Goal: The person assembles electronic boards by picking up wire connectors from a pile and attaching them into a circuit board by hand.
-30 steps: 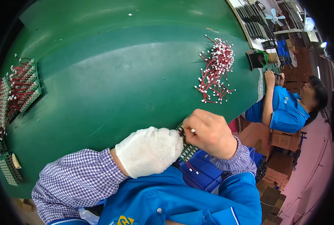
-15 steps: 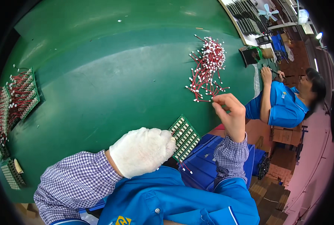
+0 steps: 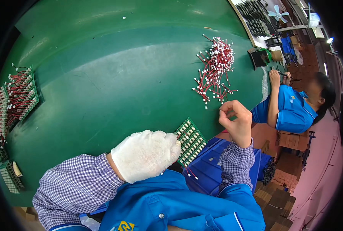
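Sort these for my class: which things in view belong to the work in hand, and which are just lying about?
Apparently in the work:
green board, in the gloved left hand
pile of red wires, near the right hand
wired boards, far left

Apparently just about:
white scrap
tan sliver
fan
cardboard boxes

Green tabletop (image 3: 102, 88), loose heap of red white-ended cables (image 3: 220, 61), wired circuit boards (image 3: 21, 94) at left

Left hand (image 3: 146, 156): gloved, back upward, fingers curled closed; left forearm (image 3: 79, 175) slants in behind that grip. Right hand (image 3: 237, 118): bare, right of the left grip, thumb and index nearly meeting, contact undetermined; right forearm (image 3: 237, 161) upright beneath.
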Motion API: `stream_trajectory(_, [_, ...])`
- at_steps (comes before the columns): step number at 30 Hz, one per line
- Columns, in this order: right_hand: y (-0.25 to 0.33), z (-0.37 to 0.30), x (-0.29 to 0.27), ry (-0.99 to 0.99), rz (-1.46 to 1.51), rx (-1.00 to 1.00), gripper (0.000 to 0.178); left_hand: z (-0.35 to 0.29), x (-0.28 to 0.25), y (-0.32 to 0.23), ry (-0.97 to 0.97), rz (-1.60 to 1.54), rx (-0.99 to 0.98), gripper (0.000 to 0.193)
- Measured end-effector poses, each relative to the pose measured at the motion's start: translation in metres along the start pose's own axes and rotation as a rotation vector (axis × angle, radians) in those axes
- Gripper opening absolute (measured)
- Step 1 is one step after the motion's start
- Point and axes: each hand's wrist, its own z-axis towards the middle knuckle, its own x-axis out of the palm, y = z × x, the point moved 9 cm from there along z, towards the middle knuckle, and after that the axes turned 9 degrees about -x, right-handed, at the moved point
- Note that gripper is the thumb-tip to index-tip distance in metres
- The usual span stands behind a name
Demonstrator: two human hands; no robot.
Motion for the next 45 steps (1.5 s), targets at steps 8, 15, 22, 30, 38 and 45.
stream_trajectory(8, [-0.004,-0.015,0.016,-0.170,0.637,0.279,0.014,0.000,-0.005,-0.003,-0.083,-0.016,0.058,0.011])
stream_trajectory(15, [-0.004,-0.020,0.036,-0.070,0.774,0.425,0.015,-0.001,-0.003,-0.002,-0.045,0.005,0.018,0.013])
stream_trajectory(22, [0.004,-0.011,0.029,-0.048,0.399,0.120,0.013,-0.001,-0.002,-0.001,-0.010,-0.023,0.031,0.016])
stream_trajectory(30, [0.042,-0.003,0.018,0.013,0.149,-0.001,0.016,-0.004,-0.003,-0.008,-0.116,0.006,0.017,0.017])
stream_trajectory(38, [0.091,0.011,0.040,0.146,0.191,-0.269,0.021,-0.006,0.003,-0.006,-0.142,-0.019,-0.012,0.015])
stream_trajectory(45, [0.093,0.012,0.047,0.185,0.142,-0.307,0.024,-0.006,0.011,-0.001,-0.184,-0.138,-0.043,0.014])
